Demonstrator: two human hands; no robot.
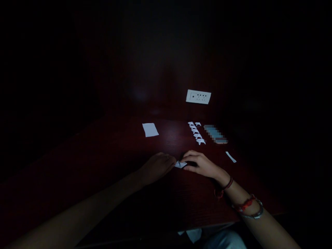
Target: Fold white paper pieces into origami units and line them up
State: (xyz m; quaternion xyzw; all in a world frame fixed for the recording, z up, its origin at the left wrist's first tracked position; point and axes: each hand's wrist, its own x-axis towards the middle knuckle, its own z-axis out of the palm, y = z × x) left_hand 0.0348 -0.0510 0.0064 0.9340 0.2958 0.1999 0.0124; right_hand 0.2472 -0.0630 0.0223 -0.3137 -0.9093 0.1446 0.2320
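Note:
A small piece of white folded paper [181,164] with slanted creases lies between my two hands, low over the dark red table. My left hand [158,167] is closed on its left end, and the fingertips there are partly hidden in shadow. At the right end, my right hand [201,164] has the paper's corner between its thumb and curved fingers. Beyond my right hand, several small folded paper pieces [196,134] stand in a slanting row, with one more piece [198,123] beside the row's far end.
A stack of white paper sheets [150,130] lies on the table [116,148] to the far left. On the right are a pixelated phone [215,134] and a narrow paper strip [230,157]. A white socket panel [198,97] is on the back wall. Surroundings are very dark.

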